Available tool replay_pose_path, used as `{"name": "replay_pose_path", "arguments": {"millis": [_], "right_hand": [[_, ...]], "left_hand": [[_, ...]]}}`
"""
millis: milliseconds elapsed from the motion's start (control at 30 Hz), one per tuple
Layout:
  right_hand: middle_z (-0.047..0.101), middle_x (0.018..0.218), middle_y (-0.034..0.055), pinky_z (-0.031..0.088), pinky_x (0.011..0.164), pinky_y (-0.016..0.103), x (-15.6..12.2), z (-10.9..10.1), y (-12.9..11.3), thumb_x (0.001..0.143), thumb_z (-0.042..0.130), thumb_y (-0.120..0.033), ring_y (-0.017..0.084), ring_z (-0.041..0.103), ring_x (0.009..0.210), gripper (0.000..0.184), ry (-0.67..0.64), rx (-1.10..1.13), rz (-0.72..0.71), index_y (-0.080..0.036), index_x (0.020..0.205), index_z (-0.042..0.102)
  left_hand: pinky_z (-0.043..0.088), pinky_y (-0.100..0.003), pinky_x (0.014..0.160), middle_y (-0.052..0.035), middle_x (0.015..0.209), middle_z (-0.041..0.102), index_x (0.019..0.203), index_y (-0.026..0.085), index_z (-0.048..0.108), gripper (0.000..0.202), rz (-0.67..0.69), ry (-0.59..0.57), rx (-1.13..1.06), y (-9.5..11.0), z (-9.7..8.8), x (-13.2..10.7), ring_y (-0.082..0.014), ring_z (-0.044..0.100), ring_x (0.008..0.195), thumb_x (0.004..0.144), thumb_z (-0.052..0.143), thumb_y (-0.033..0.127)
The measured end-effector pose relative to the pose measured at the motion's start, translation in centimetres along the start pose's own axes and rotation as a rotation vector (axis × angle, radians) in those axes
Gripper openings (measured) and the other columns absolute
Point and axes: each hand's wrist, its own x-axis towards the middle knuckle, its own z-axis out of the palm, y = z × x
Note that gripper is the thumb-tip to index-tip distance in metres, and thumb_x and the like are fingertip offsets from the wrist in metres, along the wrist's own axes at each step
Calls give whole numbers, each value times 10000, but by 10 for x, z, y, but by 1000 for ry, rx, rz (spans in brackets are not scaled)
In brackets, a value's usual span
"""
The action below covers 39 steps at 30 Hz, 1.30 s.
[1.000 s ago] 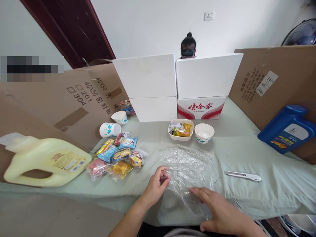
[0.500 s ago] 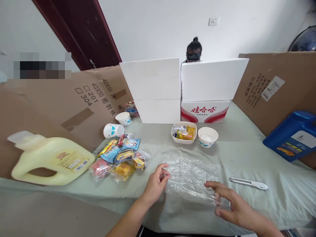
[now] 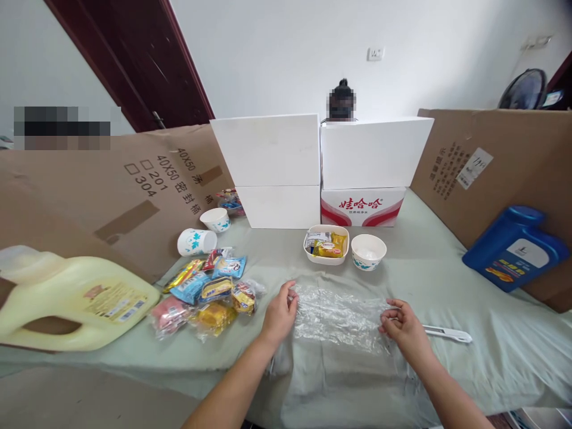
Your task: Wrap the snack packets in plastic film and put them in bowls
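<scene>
A crinkled sheet of clear plastic film (image 3: 337,316) lies spread over the front of the cloth-covered table. My left hand (image 3: 279,311) grips its left edge between thumb and fingers. At the opposite edge, my right hand (image 3: 402,328) pinches the film. A white utility knife (image 3: 451,334) lies just right of that hand, its left end partly hidden behind it. Beyond the film stand a cream tray (image 3: 327,260) holding wrapped snacks (image 3: 329,245) and a paper bowl (image 3: 369,260) with blue leaf prints.
Several packaged snacks (image 3: 214,290) lie left, near two paper cups (image 3: 196,242). A yellow jug (image 3: 102,304) and blue bottle (image 3: 516,247) flank the table. White boxes (image 3: 277,205) stand at the back, cardboard (image 3: 482,190) at the sides. Someone's head (image 3: 342,101) shows behind.
My right hand has moved up and closed on the film's right edge; its fingers were spread before. My left hand is still at the left edge. The view has shifted slightly.
</scene>
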Motion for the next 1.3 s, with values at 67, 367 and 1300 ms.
{"name": "replay_pose_path", "arguments": {"millis": [67, 367, 1300], "right_hand": [[613, 790, -11, 464, 566, 315, 0, 4, 0, 750, 549, -484, 165, 604, 546, 506, 17, -215, -54, -218, 1160, 420], [689, 845, 50, 425, 604, 323, -18, 9, 4, 911, 275, -357, 229, 662, 720, 417, 131, -885, -299, -168, 1231, 464], [616, 1215, 117, 404, 1002, 384, -15, 27, -30, 911, 371, -187, 240, 529, 1158, 354, -104, -1041, -580, -158, 1189, 589]], "left_hand": [[491, -330, 794, -44, 921, 685, 1213, 203, 518, 347, 31, -17, 139, -2, 4, 6, -196, 660, 814, 870, 466, 198], [478, -293, 775, -58, 965, 697, 1254, 200, 517, 362, 48, -45, 352, -6, 12, 10, -205, 661, 862, 895, 481, 173], [115, -581, 1151, -68, 1573, 221, 1471, 307, 300, 623, 533, -627, 439, 44, 42, -22, -306, 117, 1457, 912, 519, 472]]}}
